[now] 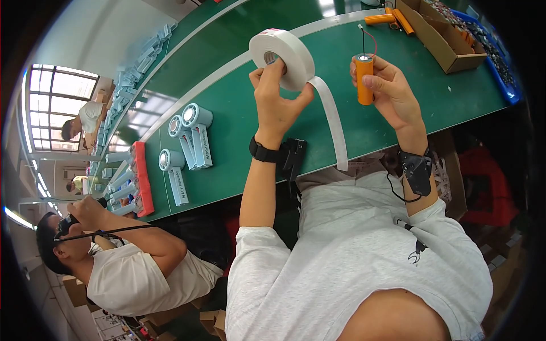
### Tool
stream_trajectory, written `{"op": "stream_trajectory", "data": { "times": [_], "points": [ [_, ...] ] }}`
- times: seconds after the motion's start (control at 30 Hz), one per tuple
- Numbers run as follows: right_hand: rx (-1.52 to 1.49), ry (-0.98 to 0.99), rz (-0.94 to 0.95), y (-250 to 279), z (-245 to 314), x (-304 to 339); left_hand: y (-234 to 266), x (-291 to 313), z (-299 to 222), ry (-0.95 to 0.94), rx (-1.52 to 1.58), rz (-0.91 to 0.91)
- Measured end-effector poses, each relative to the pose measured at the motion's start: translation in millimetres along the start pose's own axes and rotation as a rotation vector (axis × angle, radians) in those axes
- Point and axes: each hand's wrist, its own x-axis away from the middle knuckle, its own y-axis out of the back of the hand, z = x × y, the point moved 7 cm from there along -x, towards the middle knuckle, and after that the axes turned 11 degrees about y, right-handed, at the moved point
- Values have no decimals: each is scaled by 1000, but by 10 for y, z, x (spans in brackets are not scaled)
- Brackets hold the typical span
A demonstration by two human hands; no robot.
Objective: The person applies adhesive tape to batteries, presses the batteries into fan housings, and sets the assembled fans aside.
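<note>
My left hand [275, 99] grips a wide roll of white tape [293, 54], its fingers in the core and its thumb at the outer edge. From the roll a loose strip of tape [333, 122] hangs down over the table's near edge. To the right, my right hand [392, 94] holds an orange cylindrical battery [364, 82] upright between thumb and fingers. A red and a black wire rise from the battery's top to a small white connector [360, 26]. The strip and the battery are apart.
Light blue handheld fans [196, 136] lie on the green table [239, 148] at left, near a red bin [143, 179] of more fans. More orange batteries [402, 21], a cardboard box [446, 42] and a blue tray [506, 82] are at far right. A co-worker [136, 261] sits at left.
</note>
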Motion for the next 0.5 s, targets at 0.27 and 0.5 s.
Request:
{"op": "stream_trajectory", "data": {
  "times": [0.27,0.5],
  "points": [
    [-114,-27,-136,164,-260,0,-48,-19,-64,-64,-67,76],
    [-75,-53,-131,152,-269,13,-49,-13,-76,-79,-65,86]
  ]
}}
